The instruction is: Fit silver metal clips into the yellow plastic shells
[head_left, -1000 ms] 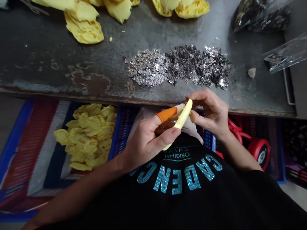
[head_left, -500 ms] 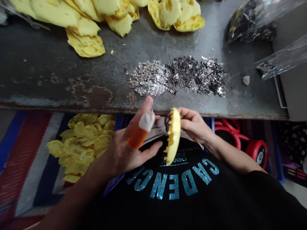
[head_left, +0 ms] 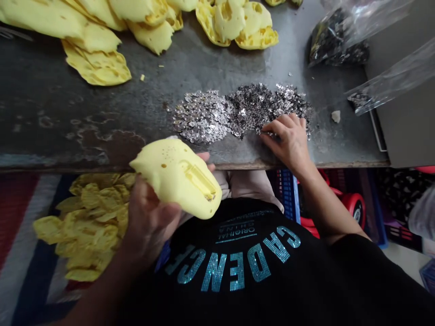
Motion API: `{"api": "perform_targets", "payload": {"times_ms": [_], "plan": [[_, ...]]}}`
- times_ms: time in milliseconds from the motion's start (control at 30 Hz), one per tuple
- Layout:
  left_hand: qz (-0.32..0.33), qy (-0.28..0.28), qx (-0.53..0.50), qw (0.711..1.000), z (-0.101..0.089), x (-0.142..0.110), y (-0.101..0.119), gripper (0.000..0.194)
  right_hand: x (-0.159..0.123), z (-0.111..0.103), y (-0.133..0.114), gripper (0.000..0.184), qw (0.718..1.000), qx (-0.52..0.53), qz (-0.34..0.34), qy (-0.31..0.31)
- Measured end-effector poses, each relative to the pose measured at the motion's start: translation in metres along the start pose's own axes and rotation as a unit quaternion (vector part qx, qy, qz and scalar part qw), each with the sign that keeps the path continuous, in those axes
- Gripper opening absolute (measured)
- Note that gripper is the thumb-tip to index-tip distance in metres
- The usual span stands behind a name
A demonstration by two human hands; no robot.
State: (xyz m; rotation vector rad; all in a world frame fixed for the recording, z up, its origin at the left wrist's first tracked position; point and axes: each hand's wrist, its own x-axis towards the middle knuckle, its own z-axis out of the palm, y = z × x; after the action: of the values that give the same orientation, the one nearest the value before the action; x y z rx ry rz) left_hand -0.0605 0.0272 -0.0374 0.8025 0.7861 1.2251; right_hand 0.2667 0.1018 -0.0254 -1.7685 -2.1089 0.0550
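Note:
My left hand (head_left: 152, 215) grips a yellow plastic shell (head_left: 175, 179) at its left and lower side, just off the table's front edge. The shell's smooth outer face is turned up, showing a long slot and several small holes. On the table, my right hand (head_left: 288, 140) reaches to the front of the heaped small metal pieces. Its thumb and forefinger are pinched together at a tiny metal piece (head_left: 258, 131), largely hidden at the fingertips. Left of it lie shiny silver metal plates (head_left: 202, 117); darker small metal parts (head_left: 253, 104) spread behind and beside it.
More yellow shells (head_left: 146, 22) lie along the back of the table (head_left: 44, 113). Below at left is a heap of yellow shells (head_left: 95, 222). Plastic bags of dark metal parts (head_left: 335, 45) stand at the back right. A blue basket (head_left: 288, 190) is under the table.
My right hand has let go of the yellow shell and moved up and right to the metal pieces. My left hand has taken the shell, now turned outer face up.

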Motion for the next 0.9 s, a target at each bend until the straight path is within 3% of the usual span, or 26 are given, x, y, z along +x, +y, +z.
{"api": "perform_targets", "payload": {"times_ms": [100, 267, 467, 667, 900], "plan": [[-0.012, -0.014, -0.002, 1.0, 0.012, -0.001, -0.003, 0.085, 0.007, 0.011, 0.0, 0.019, 0.998, -0.05, -0.002, -0.024], [-0.091, 0.006, -0.039, 0.995, 0.022, -0.002, -0.003, 0.079, -0.002, 0.013, -0.001, 0.02, 1.0, -0.011, -0.023, -0.014], [-0.122, -0.024, -0.055, 0.991, 0.045, 0.009, -0.009, 0.076, -0.028, -0.008, -0.002, 0.014, 0.992, 0.106, -0.062, 0.026], [-0.194, -0.089, -0.14, 0.967, 0.065, 0.012, -0.014, 0.06, -0.04, -0.031, -0.025, 0.01, 0.943, 0.295, -0.151, -0.002], [-0.232, -0.115, -0.158, 0.953, 0.073, 0.007, -0.006, 0.048, -0.038, -0.047, -0.035, 0.013, 0.932, 0.257, -0.255, 0.007]]}}
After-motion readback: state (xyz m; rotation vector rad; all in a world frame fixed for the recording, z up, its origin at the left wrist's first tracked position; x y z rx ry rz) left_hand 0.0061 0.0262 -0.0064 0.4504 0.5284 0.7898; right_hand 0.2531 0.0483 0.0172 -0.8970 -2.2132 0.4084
